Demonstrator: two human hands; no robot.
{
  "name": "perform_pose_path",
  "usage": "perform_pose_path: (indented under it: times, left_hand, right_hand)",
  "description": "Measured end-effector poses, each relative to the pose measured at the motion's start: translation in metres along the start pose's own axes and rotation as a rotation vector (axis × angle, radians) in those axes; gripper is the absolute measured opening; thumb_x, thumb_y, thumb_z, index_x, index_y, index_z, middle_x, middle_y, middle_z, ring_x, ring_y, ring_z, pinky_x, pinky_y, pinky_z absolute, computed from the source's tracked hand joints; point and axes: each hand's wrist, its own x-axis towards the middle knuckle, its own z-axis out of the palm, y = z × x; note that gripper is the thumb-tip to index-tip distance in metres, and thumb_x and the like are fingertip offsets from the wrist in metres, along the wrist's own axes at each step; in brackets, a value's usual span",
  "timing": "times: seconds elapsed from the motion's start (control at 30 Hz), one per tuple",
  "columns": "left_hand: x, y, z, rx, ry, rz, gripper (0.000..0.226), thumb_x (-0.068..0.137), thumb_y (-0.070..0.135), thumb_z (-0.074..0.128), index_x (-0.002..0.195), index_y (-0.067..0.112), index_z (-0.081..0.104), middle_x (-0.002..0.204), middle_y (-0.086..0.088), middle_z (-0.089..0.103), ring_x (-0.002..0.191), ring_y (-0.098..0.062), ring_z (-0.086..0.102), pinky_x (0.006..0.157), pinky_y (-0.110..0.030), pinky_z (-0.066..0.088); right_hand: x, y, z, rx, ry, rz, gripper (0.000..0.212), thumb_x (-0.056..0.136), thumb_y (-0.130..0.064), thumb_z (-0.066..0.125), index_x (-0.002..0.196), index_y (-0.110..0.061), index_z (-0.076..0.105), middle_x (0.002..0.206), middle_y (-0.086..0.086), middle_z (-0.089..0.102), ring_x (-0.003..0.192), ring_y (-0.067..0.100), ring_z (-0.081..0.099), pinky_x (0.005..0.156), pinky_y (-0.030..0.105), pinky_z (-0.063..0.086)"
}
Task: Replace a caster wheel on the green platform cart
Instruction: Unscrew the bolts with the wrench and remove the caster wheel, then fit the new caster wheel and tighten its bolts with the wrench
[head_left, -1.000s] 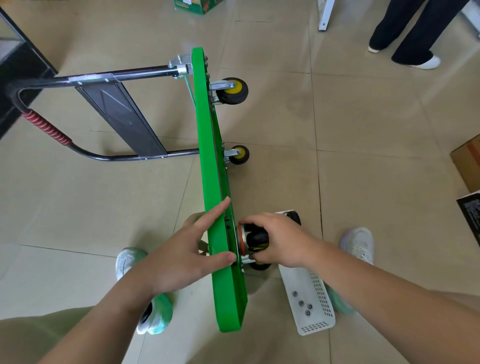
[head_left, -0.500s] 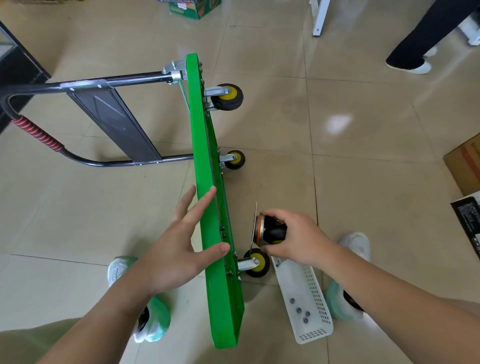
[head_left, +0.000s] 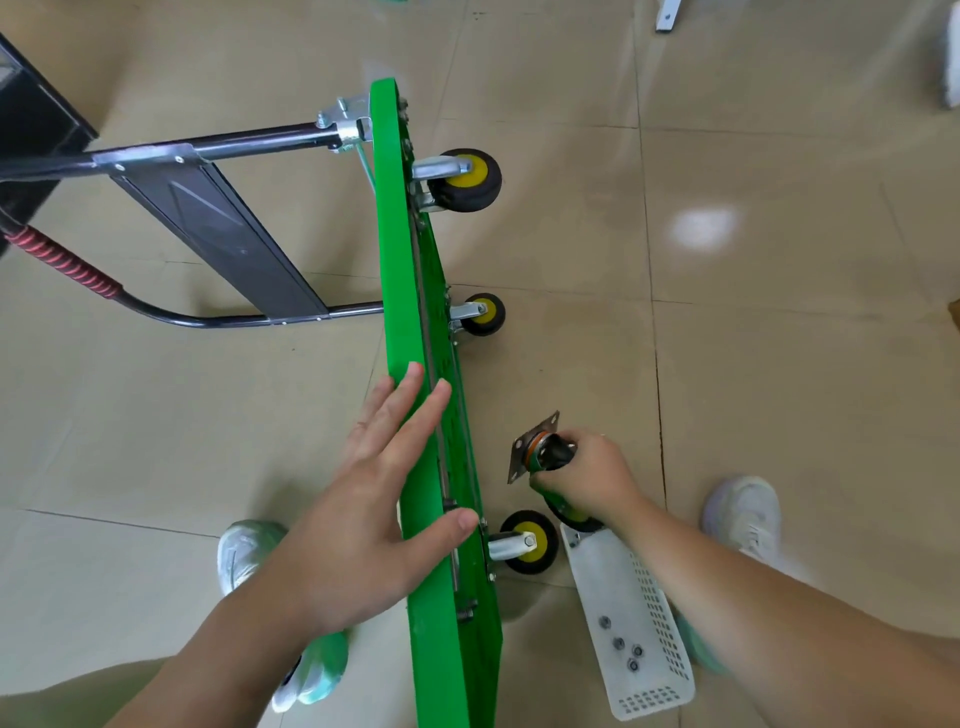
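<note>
The green platform cart (head_left: 400, 291) stands on its side edge on the floor, its underside facing right. My left hand (head_left: 379, 499) rests on the deck's top edge with straight fingers and the thumb across the rim. My right hand (head_left: 587, 480) grips a loose caster wheel (head_left: 543, 454), its square mounting plate turned toward the cart and a short way off the underside. Three casters with yellow hubs are on the cart: a far one (head_left: 465, 181), a middle one (head_left: 480, 314) and a near one (head_left: 527, 541).
A white perforated tray (head_left: 654, 675) with several nuts (head_left: 621, 644) lies on the floor right of the cart. The folded black handle (head_left: 208, 218) with a red grip extends left. My shoes stand either side of the cart. A black cabinet is at far left.
My right hand pulled the caster off the cart's underside and moved it right, plate now tilted clear of the deck. My left hand's fingers straightened along the deck edge.
</note>
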Motion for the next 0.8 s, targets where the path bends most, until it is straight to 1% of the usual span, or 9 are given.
perform_pose_path:
  times: [0.1,0.2,0.3,0.37,0.47,0.57,0.67,0.73,0.8]
  left_hand:
    - [0.002,0.002,0.001,0.024,0.004,-0.005,0.091,0.086,0.063,0.064,0.161,0.049,0.015,0.169,0.035,-0.007,0.158,0.0,-0.015,0.127,-0.048,0.006]
    - [0.003,0.005,0.003,0.024,0.004,-0.002,0.091,0.086,0.063,0.06,0.163,0.05,0.013,0.17,0.032,-0.005,0.159,-0.003,-0.015,0.126,-0.06,0.008]
    - [0.007,0.006,0.007,0.024,0.003,-0.008,0.093,0.086,0.062,0.06,0.162,0.052,0.008,0.171,0.031,-0.004,0.159,-0.004,-0.016,0.125,-0.061,0.007]
    - [0.01,0.004,0.009,0.033,0.004,-0.005,0.094,0.086,0.061,0.061,0.163,0.049,0.008,0.171,0.029,-0.004,0.159,-0.006,-0.017,0.124,-0.059,0.005]
    - [0.01,0.004,0.009,0.03,0.005,-0.01,0.094,0.088,0.059,0.063,0.164,0.044,0.011,0.173,0.026,-0.004,0.159,-0.008,-0.018,0.122,-0.059,0.005]
    - [0.01,0.005,0.008,0.031,-0.003,-0.02,0.095,0.09,0.055,0.065,0.166,0.04,0.011,0.174,0.023,-0.004,0.16,-0.012,-0.019,0.123,-0.065,0.005]
    - [0.011,0.006,0.007,0.024,-0.004,-0.036,0.094,0.091,0.053,0.066,0.167,0.036,0.012,0.174,0.021,-0.004,0.16,-0.013,-0.019,0.123,-0.068,0.006]
    - [0.01,0.005,0.008,0.016,-0.002,-0.036,0.094,0.092,0.052,0.066,0.167,0.033,0.014,0.174,0.021,-0.003,0.16,-0.013,-0.017,0.122,-0.068,0.007]
    - [0.008,0.005,0.008,0.015,0.006,-0.039,0.094,0.091,0.051,0.068,0.167,0.032,0.016,0.174,0.021,-0.001,0.161,-0.012,-0.016,0.123,-0.068,0.007]
  right_hand:
    - [0.022,0.002,0.014,0.005,-0.031,0.105,0.04,0.058,-0.037,0.085,0.09,-0.037,0.06,0.07,-0.018,0.062,0.065,-0.004,0.057,0.047,0.015,0.04]
    - [0.047,0.003,0.03,-0.031,-0.075,0.201,0.035,0.059,-0.032,0.082,0.091,-0.023,0.07,0.071,-0.005,0.068,0.065,0.009,0.065,0.049,0.021,0.046]
    - [0.069,0.003,0.043,-0.072,-0.126,0.275,0.03,0.06,-0.03,0.08,0.085,-0.016,0.069,0.073,0.001,0.069,0.067,0.015,0.066,0.05,0.023,0.049]
    - [0.081,0.005,0.052,-0.078,-0.142,0.289,0.026,0.062,-0.027,0.079,0.081,-0.013,0.069,0.07,0.001,0.067,0.063,0.015,0.064,0.046,0.021,0.046]
    - [0.094,0.009,0.065,-0.109,-0.128,0.296,0.031,0.065,-0.023,0.075,0.093,-0.01,0.07,0.068,0.0,0.062,0.056,0.01,0.056,0.038,0.017,0.032]
    - [0.106,0.012,0.077,-0.165,-0.152,0.291,0.043,0.068,-0.025,0.077,0.106,-0.01,0.066,0.07,0.0,0.058,0.058,0.009,0.053,0.038,0.018,0.031]
    - [0.111,0.016,0.083,-0.242,-0.166,0.275,0.047,0.074,-0.03,0.077,0.114,-0.009,0.062,0.071,-0.001,0.052,0.06,0.012,0.049,0.049,0.023,0.039]
    - [0.113,0.014,0.084,-0.267,-0.175,0.3,0.046,0.078,-0.026,0.074,0.117,-0.007,0.06,0.077,0.002,0.056,0.069,0.018,0.056,0.06,0.029,0.048]
    - [0.111,0.005,0.082,-0.292,-0.194,0.305,0.029,0.085,-0.022,0.067,0.108,-0.006,0.06,0.089,0.01,0.063,0.088,0.029,0.067,0.076,0.037,0.058]
